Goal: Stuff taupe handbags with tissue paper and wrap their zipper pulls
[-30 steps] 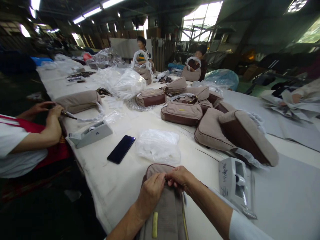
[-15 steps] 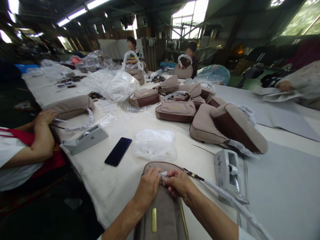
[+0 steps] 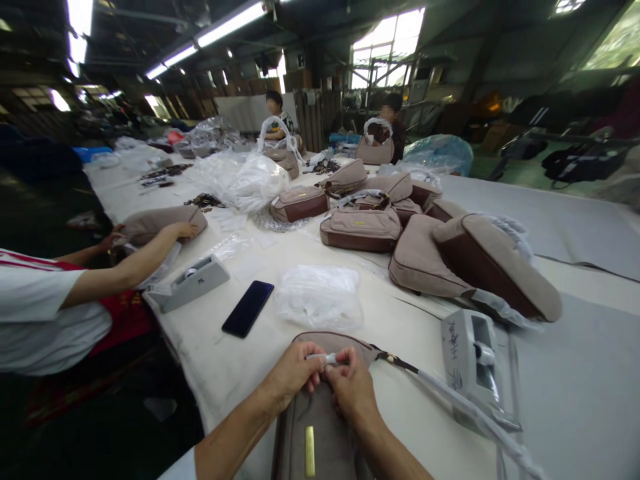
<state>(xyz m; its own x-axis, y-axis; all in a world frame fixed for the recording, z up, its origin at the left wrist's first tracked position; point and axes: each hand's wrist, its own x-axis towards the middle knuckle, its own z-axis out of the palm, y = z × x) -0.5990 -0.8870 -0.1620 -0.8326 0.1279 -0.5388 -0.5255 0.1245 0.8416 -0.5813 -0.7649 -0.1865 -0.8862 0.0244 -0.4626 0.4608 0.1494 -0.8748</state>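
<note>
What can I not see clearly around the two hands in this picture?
Head view only.
White piece pinched by left hand and right hand: too small, fingers cover it.
Bag under them: lower part cut off by the bottom edge.
Writing on the tape dispenser: blurred.

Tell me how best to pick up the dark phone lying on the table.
Pinch the phone across its two long edges, coming down from above. It lies flat on the table, so only its thin sides offer grip, and both are clear: the plastic bag lies apart to its right.
</note>
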